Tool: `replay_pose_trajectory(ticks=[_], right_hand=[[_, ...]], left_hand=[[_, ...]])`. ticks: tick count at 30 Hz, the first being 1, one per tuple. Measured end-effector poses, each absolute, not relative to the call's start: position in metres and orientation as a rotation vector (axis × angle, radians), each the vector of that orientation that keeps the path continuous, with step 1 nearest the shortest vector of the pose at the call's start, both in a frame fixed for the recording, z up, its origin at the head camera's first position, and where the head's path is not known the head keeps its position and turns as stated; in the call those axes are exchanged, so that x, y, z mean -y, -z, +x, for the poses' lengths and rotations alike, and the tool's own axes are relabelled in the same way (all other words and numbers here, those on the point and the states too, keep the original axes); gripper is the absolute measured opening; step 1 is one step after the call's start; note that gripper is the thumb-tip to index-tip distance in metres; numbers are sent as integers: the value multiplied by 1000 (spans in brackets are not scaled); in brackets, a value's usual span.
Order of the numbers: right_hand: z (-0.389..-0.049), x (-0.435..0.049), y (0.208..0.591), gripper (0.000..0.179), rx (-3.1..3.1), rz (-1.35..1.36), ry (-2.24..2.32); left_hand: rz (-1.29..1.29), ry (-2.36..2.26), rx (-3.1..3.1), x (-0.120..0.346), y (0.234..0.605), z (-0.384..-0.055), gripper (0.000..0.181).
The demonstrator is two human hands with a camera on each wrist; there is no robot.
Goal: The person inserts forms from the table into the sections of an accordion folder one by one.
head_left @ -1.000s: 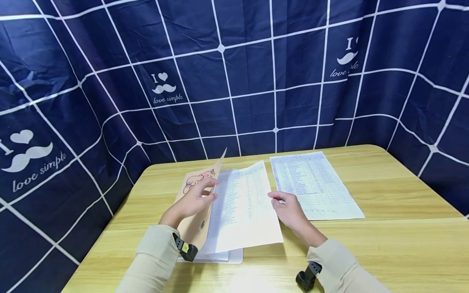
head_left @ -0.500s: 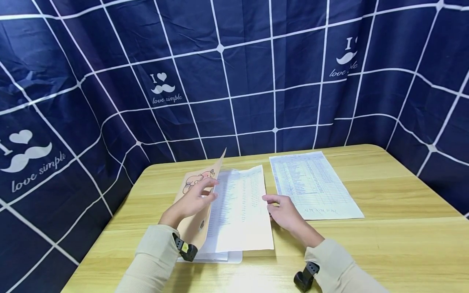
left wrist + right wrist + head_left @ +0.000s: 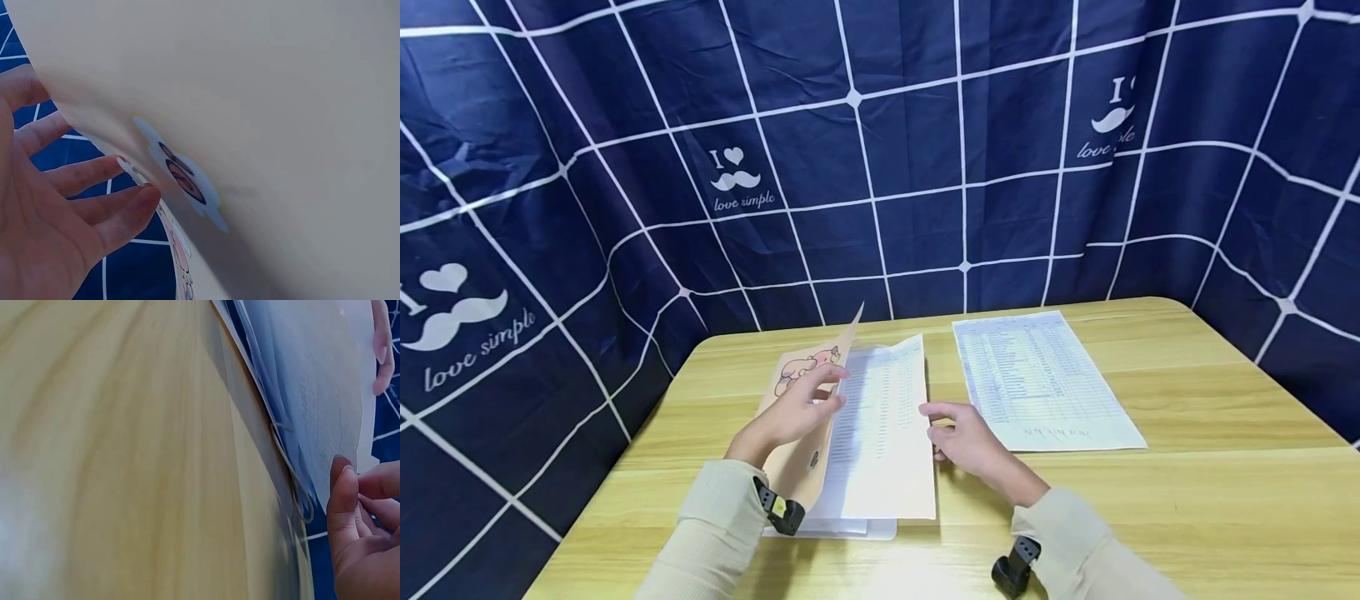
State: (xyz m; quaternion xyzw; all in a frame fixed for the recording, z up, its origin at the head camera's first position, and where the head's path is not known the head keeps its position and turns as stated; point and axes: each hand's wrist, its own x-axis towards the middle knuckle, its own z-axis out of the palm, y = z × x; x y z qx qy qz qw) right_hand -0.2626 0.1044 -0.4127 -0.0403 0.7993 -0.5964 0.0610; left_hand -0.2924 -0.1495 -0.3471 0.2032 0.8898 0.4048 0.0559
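My left hand point(image 3: 797, 410) holds up the beige cover point(image 3: 820, 358) of a folder by its free edge; cartoon animals are printed on it. In the left wrist view some fingertips point(image 3: 59, 122) pass behind that edge. My right hand point(image 3: 967, 439) pinches the right edge of a printed sheet point(image 3: 887, 433), whose left part lies inside the folder beside the raised cover. Thumb and finger meet at the paper in the right wrist view. More white paper and a pale layer point(image 3: 882, 528) of the folder show below it.
Another printed sheet point(image 3: 1045, 375) with a table of text lies at the back right of the wooden table point(image 3: 1217, 500). A thin looped strip point(image 3: 304, 487) sticks out near the folder's edge. A dark blue curtain point(image 3: 910, 167) stands behind and at both sides.
My right hand has moved left with the sheet, which now sits further over the folder. The left hand and the raised cover have stayed in place.
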Motion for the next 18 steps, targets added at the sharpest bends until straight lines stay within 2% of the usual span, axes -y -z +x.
replay_pose_trajectory(ticks=[18], right_hand=[[-265, -88, 415, 47, -2410, -199, 1786]], left_hand=[[653, -1237, -2691, 150, 348, -294, 38]])
